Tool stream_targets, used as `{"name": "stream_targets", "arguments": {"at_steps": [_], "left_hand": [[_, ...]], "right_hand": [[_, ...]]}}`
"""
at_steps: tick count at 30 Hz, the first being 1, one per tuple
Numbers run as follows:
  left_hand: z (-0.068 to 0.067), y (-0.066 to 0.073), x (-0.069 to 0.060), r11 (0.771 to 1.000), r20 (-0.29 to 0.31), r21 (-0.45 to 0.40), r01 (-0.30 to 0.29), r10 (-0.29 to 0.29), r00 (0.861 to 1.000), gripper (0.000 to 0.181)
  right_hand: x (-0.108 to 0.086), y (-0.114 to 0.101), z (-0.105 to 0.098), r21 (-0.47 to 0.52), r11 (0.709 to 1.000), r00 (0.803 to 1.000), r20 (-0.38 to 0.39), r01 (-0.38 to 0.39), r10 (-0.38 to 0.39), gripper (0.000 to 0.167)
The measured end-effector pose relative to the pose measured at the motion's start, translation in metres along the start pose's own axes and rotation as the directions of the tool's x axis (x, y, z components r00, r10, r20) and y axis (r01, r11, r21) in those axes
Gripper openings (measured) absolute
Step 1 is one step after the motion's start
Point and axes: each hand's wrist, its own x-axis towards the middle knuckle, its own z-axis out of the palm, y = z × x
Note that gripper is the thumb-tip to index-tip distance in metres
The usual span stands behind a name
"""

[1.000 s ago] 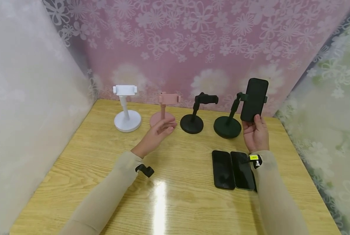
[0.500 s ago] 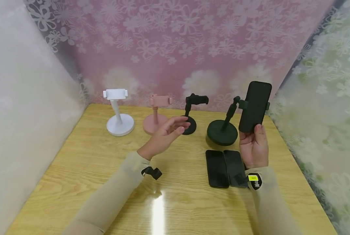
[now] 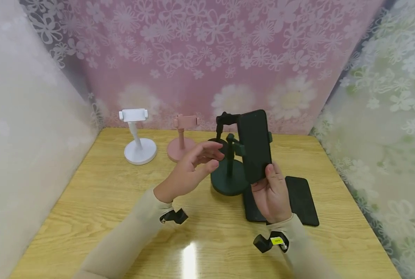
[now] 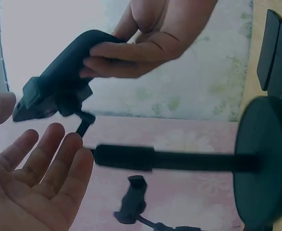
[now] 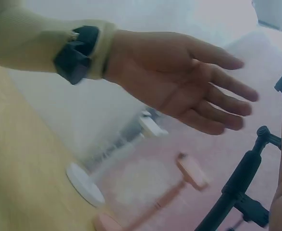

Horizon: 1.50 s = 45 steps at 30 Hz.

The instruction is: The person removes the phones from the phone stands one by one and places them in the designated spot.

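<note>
My right hand [image 3: 273, 195] grips the lower end of a black smartphone [image 3: 255, 145]. That phone sits upright, slightly tilted, in the clamp of a dark green phone stand [image 3: 228, 180]; whether the stand's round base touches the table cannot be told. Just left of this stand, my left hand [image 3: 188, 172] is held up with relaxed fingers and holds nothing. In the left wrist view, its fingertips [image 4: 56, 132] are close to the clamp and the top of the stand's post [image 4: 124, 156]; contact is unclear. The right wrist view shows the left palm [image 5: 165, 82] facing the stand.
A white phone stand [image 3: 140, 150], a pink one [image 3: 181, 149] and a black one [image 3: 225, 118], partly hidden, line the back of the wooden table [image 3: 99, 201]. Black phones lie at the right: one [image 3: 252, 209] behind my right hand, another [image 3: 303, 201] beside it. Floral cloth [image 3: 193, 50] hangs behind.
My right hand has brought the green stand and its phone leftward and nearer me, in front of the black stand. The left hand first shifted right, then stayed beside the green stand.
</note>
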Motion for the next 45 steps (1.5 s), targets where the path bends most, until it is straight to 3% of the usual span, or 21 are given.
{"name": "stream_targets", "arguments": {"at_steps": [8,13,16,20,28,33,36,38,40,42,45], "left_hand": [[-0.017,0.017,-0.032,0.991,-0.135,0.128,-0.028,0.045,0.99,0.069],[-0.027,0.021,-0.048,0.983,-0.263,0.184,0.002,0.048,0.964,0.064],[-0.032,0.023,-0.051,0.978,-0.311,0.21,0.017,0.05,0.949,0.054],[-0.037,0.022,-0.051,0.962,-0.316,0.269,0.054,0.035,0.948,0.036],[-0.043,0.018,-0.061,0.886,-0.278,0.445,0.132,-0.003,0.961,0.019],[-0.039,0.017,-0.063,0.881,-0.283,0.457,0.121,0.015,0.959,0.021],[-0.036,0.015,-0.064,0.879,-0.29,0.463,0.116,0.027,0.957,0.023],[-0.033,0.013,-0.064,0.881,-0.302,0.457,0.124,0.023,0.953,0.024],[-0.03,0.011,-0.065,0.885,-0.316,0.445,0.138,0.011,0.949,0.026],[-0.027,0.01,-0.064,0.893,-0.321,0.424,0.153,-0.009,0.947,0.03],[-0.02,0.011,-0.062,0.898,-0.304,0.401,0.18,-0.055,0.951,0.039]], "right_hand": [[0.002,0.058,0.027,-0.02,0.992,0.99,0.051,-0.127,0.128,0.037],[0.008,0.081,0.033,-0.013,0.981,0.976,0.099,-0.192,0.192,0.038],[0.011,0.09,0.032,-0.016,0.975,0.967,0.121,-0.223,0.223,0.038],[0.014,0.096,0.025,-0.026,0.964,0.96,0.093,-0.264,0.266,0.037],[0.014,0.105,0.01,-0.062,0.941,0.938,0.081,-0.334,0.338,0.034],[0.016,0.102,0.002,-0.119,0.907,0.906,0.087,-0.404,0.415,0.031],[0.018,0.097,-0.005,-0.238,0.859,0.874,0.075,-0.453,0.481,0.026],[0.019,0.091,-0.009,-0.359,0.797,0.845,0.04,-0.485,0.533,0.022],[0.022,0.085,-0.013,-0.505,0.711,0.827,-0.007,-0.488,0.563,0.019],[0.028,0.078,-0.015,-0.636,0.631,0.835,-0.039,-0.444,0.548,0.019],[0.044,0.069,-0.016,-0.773,0.561,0.888,-0.01,-0.298,0.459,0.031]]}}
